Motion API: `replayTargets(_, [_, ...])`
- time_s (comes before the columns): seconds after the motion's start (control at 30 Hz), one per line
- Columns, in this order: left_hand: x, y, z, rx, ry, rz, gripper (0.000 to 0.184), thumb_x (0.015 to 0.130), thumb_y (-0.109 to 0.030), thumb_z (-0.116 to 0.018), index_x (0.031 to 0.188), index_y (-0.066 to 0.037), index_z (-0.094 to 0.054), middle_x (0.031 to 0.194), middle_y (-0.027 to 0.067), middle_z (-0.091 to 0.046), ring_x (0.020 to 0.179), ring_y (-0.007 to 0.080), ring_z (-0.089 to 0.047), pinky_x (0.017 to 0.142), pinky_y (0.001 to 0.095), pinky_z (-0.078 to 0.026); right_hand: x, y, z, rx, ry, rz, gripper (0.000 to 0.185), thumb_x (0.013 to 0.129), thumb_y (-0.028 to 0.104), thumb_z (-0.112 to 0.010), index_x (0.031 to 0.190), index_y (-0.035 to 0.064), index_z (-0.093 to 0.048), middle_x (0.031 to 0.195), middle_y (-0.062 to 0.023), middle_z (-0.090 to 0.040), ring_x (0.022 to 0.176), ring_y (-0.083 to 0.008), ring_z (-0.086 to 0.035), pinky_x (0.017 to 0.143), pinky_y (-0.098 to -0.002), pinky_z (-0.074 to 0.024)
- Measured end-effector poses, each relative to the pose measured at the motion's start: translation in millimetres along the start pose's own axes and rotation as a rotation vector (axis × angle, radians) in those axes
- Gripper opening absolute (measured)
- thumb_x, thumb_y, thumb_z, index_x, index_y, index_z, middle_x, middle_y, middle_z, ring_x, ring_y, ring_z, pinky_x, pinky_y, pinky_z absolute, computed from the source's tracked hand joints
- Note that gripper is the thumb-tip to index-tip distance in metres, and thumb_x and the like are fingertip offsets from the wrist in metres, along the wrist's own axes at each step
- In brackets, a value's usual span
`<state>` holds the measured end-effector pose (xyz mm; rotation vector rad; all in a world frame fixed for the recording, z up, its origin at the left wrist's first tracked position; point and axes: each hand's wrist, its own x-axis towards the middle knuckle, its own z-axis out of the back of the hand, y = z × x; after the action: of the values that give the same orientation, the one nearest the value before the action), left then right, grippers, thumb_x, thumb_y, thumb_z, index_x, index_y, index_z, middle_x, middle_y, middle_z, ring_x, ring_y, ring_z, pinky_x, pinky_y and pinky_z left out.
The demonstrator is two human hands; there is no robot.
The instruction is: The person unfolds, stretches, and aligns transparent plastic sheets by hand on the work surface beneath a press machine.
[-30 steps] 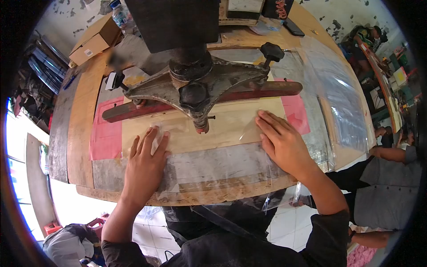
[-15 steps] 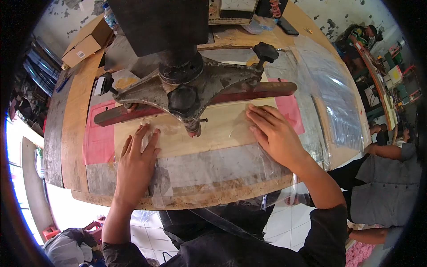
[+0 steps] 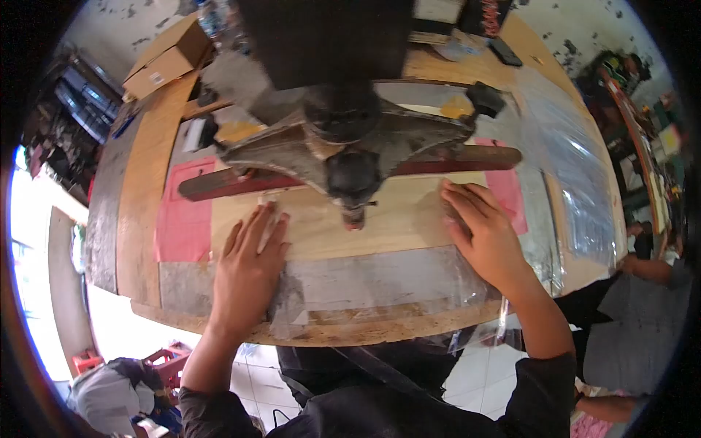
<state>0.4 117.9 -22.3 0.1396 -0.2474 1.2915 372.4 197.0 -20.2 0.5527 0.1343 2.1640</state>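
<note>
My left hand (image 3: 252, 255) lies with its fingers stretched out and slightly spread on a clear plastic sheet (image 3: 332, 281) near the press bar's left half. On the right, my right hand (image 3: 485, 233) rests its fingertips on the work surface just below the bar, fingers close together and thumb apart. Under the plastic is a cream-coloured sheet (image 3: 409, 219) on the table, with pink pieces (image 3: 184, 226) at both ends. A press with a long reddish-brown bar (image 3: 453, 162), a cast metal bracket (image 3: 427, 135) and black knobs (image 3: 353, 175) stands over it.
A cardboard box (image 3: 166, 58) sits at the back left. Stacked clear plastic sheets (image 3: 569, 160) cover the table's right side. A dark phone (image 3: 505, 51) lies at the back right. A person in a grey shirt (image 3: 639, 336) is at the far right, and other people are farther off.
The view has shifted, so the press, table and both hands appear farther right. The picture is darker. Both hands keep about the same place on the sheet.
</note>
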Motion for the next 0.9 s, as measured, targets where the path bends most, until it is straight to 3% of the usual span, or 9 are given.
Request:
replayTargets(0.2, [-1.9, 3.7, -3.2, -0.028, -0.059, -0.032, 0.042, 0.096, -0.014, -0.074, 0.137, -0.003, -0.069, 0.152, 0.0174, -0.06, 0.142, 0.0323, -0.059, 0.112, 0.0448, -0.053, 1.8, 6.8, 0.0, 0.027, -0.004, -0.028, 0.04, 0.093, 0.006, -0.074, 0.131, -0.0035, -0.067, 0.139, -0.0159, -0.069, 0.129, -0.037, -0.062, 0.109, -0.0458, -0.0519])
replayTargets(0.9, [-0.2, 8.6, -7.6, -0.076, -0.085, -0.046, 0.042, 0.093, -0.016, -0.075, 0.132, -0.002, -0.072, 0.152, 0.0185, -0.06, 0.139, 0.0335, -0.06, 0.11, 0.0446, -0.054, 3.5, 12.3, 3.8, 0.036, 0.036, -0.108, 0.043, 0.093, 0.004, -0.073, 0.136, -0.0019, -0.066, 0.141, -0.017, -0.069, 0.133, -0.0374, -0.061, 0.111, -0.0455, -0.0505])
